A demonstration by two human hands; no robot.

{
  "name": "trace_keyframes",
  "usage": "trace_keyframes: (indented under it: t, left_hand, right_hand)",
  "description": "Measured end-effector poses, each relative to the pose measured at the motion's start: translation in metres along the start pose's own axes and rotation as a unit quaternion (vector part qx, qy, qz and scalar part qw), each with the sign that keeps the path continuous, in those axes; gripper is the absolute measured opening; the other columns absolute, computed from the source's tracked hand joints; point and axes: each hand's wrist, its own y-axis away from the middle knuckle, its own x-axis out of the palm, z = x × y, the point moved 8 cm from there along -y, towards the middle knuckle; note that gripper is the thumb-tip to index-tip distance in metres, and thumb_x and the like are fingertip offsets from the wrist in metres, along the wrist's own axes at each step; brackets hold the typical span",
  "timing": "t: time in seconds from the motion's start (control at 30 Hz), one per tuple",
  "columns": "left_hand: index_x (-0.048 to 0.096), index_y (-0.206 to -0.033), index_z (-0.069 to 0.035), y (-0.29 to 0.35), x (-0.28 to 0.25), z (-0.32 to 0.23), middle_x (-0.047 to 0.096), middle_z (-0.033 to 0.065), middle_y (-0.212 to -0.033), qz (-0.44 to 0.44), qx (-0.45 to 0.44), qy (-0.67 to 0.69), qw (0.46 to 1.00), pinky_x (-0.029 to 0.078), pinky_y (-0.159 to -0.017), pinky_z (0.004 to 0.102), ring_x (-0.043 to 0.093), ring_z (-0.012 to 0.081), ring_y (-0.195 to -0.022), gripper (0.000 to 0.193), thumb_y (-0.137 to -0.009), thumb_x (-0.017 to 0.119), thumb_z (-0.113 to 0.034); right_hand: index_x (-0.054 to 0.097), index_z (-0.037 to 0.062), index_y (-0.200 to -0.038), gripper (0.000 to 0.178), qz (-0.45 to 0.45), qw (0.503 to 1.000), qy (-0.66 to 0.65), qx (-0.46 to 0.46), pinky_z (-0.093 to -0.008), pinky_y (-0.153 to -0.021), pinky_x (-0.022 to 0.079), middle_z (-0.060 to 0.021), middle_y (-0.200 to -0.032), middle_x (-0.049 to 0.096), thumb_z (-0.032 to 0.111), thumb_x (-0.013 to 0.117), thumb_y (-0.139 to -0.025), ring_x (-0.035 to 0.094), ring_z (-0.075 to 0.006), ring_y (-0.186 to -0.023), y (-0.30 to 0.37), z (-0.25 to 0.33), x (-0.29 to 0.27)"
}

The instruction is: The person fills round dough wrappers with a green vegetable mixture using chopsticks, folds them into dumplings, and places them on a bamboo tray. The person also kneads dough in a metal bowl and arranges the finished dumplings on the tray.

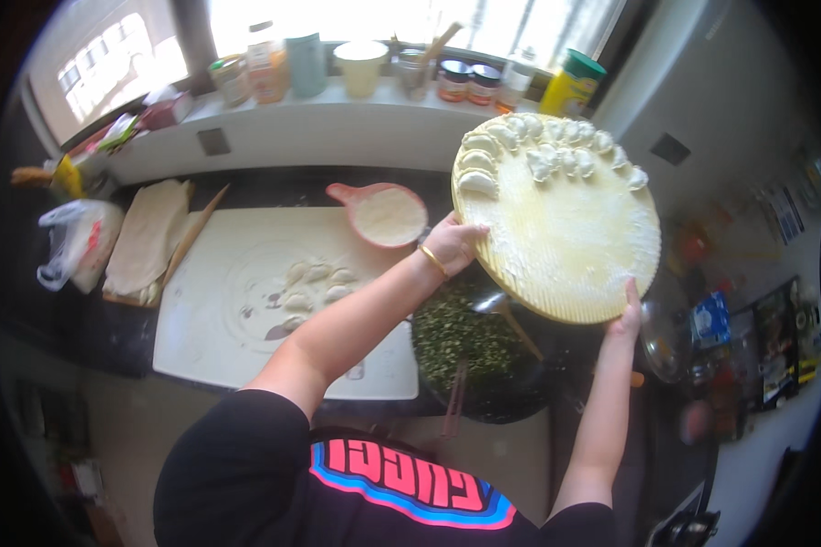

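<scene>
A round, pale yellow ribbed tray (584, 246), dusted with flour, is held up at the right over the counter. Curved rows of white dumplings (556, 162) lie along its far and left edge. My left hand (456, 242) grips the tray's left rim, thumb on top. At the near right rim my right hand (628, 312) is closed on it too, with most of its fingers hidden beneath. Below the tray stands a dark bowl of chopped green filling (456, 342), with chopsticks (454, 401) and a spoon in it. Several small dough pieces (315, 284) lie on the white board (201, 310).
A pink handled bowl of flour (388, 215) sits at the board's far edge. On the left are a rolling pin (194, 232), a folded dough sheet or cloth (150, 228) and a plastic bag (82, 242). Jars (468, 82) and tubs line the windowsill. A glass lid (663, 342) lies right.
</scene>
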Motion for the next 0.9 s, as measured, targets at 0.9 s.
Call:
trace_keyframes:
  t: [0.9]
  left_hand:
    - [0.033, -0.129, -0.006, 0.836, -0.211, -0.251, 0.046, 0.0110, -0.124, -0.343, 0.121, -0.061, 0.930, 0.035, -0.100, 0.0413, 0.044, 0.0280, -0.116, 0.066, -0.069, 0.055, 0.009]
  right_hand:
    - [0.045, -0.0040, -0.118, 0.036, 0.125, 0.934, 0.010, 0.334, -0.0400, -0.085, 0.048, -0.0162, -0.110, 0.055, 0.010, 0.053, -0.086, 0.057, -0.0281, -0.097, 0.583, -0.526, 0.209]
